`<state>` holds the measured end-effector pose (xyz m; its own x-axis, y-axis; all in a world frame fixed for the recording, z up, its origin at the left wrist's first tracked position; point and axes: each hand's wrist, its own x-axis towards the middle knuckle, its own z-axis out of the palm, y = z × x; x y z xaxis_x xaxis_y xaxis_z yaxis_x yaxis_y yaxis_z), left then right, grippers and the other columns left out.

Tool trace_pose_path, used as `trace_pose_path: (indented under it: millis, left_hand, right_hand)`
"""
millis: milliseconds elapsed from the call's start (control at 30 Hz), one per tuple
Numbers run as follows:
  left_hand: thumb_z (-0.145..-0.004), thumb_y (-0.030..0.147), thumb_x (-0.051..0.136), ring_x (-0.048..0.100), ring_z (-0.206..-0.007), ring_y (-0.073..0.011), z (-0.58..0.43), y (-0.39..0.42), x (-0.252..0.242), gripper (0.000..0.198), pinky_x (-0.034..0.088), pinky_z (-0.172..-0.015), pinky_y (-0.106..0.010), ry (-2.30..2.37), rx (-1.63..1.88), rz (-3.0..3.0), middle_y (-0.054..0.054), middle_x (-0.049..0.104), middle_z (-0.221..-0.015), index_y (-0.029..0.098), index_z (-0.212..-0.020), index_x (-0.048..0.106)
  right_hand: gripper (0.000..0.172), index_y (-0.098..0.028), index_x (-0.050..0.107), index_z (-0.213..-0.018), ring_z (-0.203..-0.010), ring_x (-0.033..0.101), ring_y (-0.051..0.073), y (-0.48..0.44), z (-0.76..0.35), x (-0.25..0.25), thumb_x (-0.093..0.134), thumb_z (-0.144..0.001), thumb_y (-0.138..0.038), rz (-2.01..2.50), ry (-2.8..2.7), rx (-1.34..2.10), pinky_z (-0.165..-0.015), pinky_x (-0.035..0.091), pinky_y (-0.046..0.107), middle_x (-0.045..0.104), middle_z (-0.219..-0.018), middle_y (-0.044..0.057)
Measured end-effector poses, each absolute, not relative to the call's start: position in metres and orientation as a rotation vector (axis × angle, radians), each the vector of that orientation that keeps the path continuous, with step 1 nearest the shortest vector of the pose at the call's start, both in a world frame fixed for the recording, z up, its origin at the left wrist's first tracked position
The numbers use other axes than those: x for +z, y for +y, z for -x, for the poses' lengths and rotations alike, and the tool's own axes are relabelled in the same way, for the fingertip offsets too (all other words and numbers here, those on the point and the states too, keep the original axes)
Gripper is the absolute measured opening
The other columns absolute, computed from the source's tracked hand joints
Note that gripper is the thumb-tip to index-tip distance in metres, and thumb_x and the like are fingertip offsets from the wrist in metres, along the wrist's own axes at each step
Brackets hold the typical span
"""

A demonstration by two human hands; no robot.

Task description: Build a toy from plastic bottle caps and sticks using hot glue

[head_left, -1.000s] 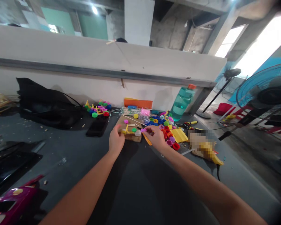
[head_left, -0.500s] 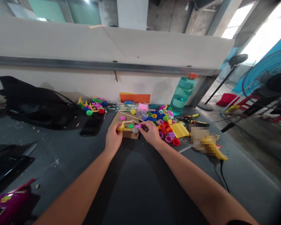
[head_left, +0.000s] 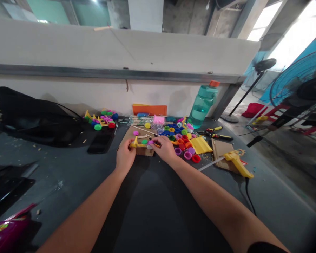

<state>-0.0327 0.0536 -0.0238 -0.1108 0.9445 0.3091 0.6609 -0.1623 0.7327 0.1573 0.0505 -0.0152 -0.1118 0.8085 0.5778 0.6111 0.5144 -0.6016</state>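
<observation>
My left hand (head_left: 125, 155) is closed round one end of a small yellow frame (head_left: 135, 143), which it holds over the near edge of a cardboard piece (head_left: 144, 151). A green bottle cap (head_left: 144, 141) sits along the frame. In the fingers of my right hand (head_left: 165, 150) is a purple bottle cap (head_left: 150, 142), right up at the frame's other end; whether it touches is too small to tell. A whitish cap shows just below it. On the cardboard behind lie a pink cap (head_left: 136, 133) and thin wooden sticks (head_left: 144, 136).
Many coloured caps (head_left: 188, 155) lie right of my hands, near a yellow folded piece (head_left: 201, 145). Farther right, a yellow glue gun (head_left: 239, 165) rests on cardboard with its cord trailing. A green water bottle (head_left: 202, 105), pliers (head_left: 213, 133), phone (head_left: 101, 141) and black bag (head_left: 37, 119) stand around.
The purple cap in my right hand has come left, closer against the yellow frame and over the whitish cap. My left hand keeps its hold. The whole view has shifted slightly.
</observation>
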Motion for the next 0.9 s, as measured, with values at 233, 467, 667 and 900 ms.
trace_pose_path:
  millis: [233,467,667,900]
  left_hand:
    - [-0.072,0.012,0.049,0.06,-0.101,-0.0223,0.0327,0.0539,-0.0238,0.039,0.044,-0.088,-0.033,1.779,1.15,-1.823,-0.005,0.066,-0.109,0.022,-0.109,0.058]
    - [-0.073,0.012,0.05,0.06,-0.1,-0.0229,0.0322,0.0521,-0.0209,0.039,0.045,-0.087,-0.033,1.769,1.138,-1.818,-0.007,0.065,-0.11,0.021,-0.111,0.057]
    - [-0.074,0.013,0.05,0.06,-0.101,-0.023,0.0317,0.0522,-0.0201,0.04,0.045,-0.088,-0.033,1.81,1.103,-1.832,-0.006,0.065,-0.111,0.021,-0.112,0.057]
    - [-0.074,0.013,0.051,0.06,-0.101,-0.0219,0.0322,0.0532,-0.0218,0.04,0.045,-0.088,-0.031,1.812,1.098,-1.841,-0.005,0.065,-0.111,0.02,-0.112,0.057]
  right_hand:
    - [0.011,-0.022,0.066,-0.086,-0.085,0.056,0.018,0.0521,-0.1583,-0.0157,0.058,-0.08,-0.024,1.181,-1.839,0.247,-0.079,0.045,0.029,0.065,-0.086,0.004]
    - [0.01,-0.022,0.067,-0.085,-0.084,0.056,0.017,0.0513,-0.1592,-0.0152,0.058,-0.08,-0.024,1.19,-1.828,0.246,-0.079,0.045,0.029,0.065,-0.085,0.003]
    - [0.012,-0.022,0.067,-0.087,-0.085,0.056,0.018,0.0516,-0.1588,-0.015,0.058,-0.081,-0.025,1.189,-1.834,0.239,-0.079,0.045,0.029,0.066,-0.086,0.004]
    - [0.012,-0.021,0.067,-0.088,-0.086,0.056,0.018,0.0521,-0.1588,-0.016,0.058,-0.08,-0.024,1.182,-1.84,0.24,-0.079,0.045,0.029,0.066,-0.086,0.004]
